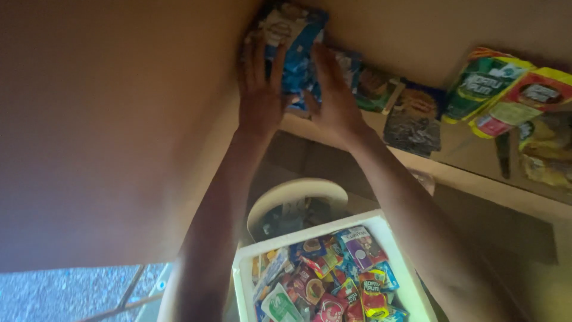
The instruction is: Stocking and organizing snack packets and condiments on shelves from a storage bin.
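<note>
Blue-and-white packets [296, 45], glossy and crinkled, clamped between left hand [260, 95] and right hand [335, 98] grip.

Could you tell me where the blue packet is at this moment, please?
In the head view, the blue packet is at top centre, held between the left hand and right hand at the left end of the shelf, above the white box.

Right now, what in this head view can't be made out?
- Blue-and-white packets in the left hand and right hand: count and contents blurred, top cut off by the frame edge.
- Round white bin: contents dark.
- White box of sachets: lower part cut off.
- Shelf packets: far ones dim, cropped at right.
</note>
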